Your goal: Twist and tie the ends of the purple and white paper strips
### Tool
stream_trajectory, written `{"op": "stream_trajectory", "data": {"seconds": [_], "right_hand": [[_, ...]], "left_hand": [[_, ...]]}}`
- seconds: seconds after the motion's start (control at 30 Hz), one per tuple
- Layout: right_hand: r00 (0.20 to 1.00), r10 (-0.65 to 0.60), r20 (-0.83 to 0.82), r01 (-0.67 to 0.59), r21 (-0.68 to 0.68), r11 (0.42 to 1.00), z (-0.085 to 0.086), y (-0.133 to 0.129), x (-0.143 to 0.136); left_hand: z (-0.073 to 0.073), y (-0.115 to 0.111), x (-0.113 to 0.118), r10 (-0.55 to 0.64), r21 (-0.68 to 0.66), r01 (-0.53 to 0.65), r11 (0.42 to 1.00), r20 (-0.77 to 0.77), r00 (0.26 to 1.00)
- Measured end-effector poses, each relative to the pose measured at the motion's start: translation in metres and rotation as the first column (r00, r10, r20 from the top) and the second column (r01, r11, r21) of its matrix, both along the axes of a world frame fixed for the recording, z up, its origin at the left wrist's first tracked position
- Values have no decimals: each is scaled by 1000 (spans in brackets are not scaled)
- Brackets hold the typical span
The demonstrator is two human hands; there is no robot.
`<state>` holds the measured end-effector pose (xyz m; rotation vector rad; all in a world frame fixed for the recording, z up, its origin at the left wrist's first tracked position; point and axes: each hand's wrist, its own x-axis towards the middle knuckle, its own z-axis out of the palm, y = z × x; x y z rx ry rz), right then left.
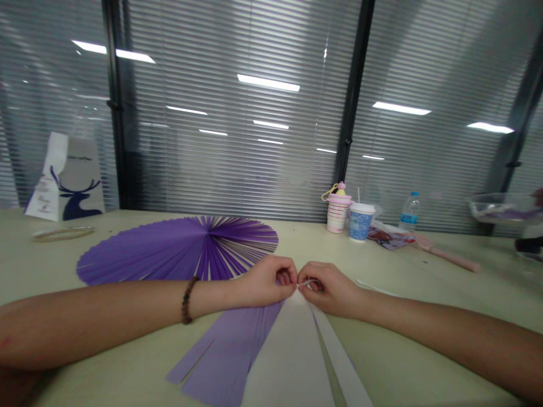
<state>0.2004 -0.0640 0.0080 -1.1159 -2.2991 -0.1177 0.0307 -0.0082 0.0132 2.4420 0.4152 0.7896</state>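
Observation:
Both hands meet at the narrow top of a bundle of long strips, lilac strips (231, 345) on the left and white strips (292, 353) on the right. My left hand (271, 281) is closed in a pinch at that tip. Close beside it, my right hand (328, 287) pinches a thin white string (309, 282), whose loop shows between the fingers. Behind my left arm lies a large purple pleated disc (169, 249), its strips spreading from a centre point, with gaps on its right side.
At the back stand a pink-lidded cup (338, 213), a blue paper cup (360, 223) and a water bottle (409, 212). A pink stick-like tool (453, 259) lies right. A paper bag (70, 180) and a ring (63, 233) are left. Someone's hand holds a clear container (500, 208) far right.

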Motion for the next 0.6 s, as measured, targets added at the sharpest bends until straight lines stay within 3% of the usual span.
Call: {"op": "stream_trajectory", "data": {"seconds": [0.6], "right_hand": [[1000, 2, 12, -2, -9, 1000, 0, 0, 0]], "left_hand": [[-1, 1, 0, -12, -1, 12, 1000, 11, 1000]]}}
